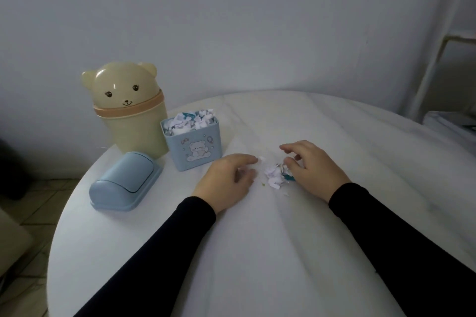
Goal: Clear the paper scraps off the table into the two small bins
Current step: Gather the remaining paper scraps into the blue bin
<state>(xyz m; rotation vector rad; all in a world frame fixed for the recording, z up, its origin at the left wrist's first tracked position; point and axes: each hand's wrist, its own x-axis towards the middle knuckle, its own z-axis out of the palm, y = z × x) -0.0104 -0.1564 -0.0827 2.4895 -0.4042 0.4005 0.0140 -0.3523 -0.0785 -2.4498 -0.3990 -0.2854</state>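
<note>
Black-sleeved left hand (226, 180) and right hand (313, 168) are laid loosely curled, gripping nothing, either side of small pile of white torn paper scraps (275, 175) on white round table (257, 252). Light, flimsy; best pinched together from both sides. Open blue square plastic bin (193, 145) is already heaped.

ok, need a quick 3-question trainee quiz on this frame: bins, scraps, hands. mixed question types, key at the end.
1. True or false: the square light-blue plastic bin with the bear print is heaped with paper scraps.
2. Multiple choice: the rounded light-blue swing lid is A) fitted on the blue bin, B) lying on the round white table in front of the cream bear-shaped bin, C) in the left hand.
3. Short answer: where is the small pile of loose white paper scraps?

Key
1. True.
2. B.
3. On the table between the two hands, beside the right hand, whose curled fingers are at its edge.
</note>
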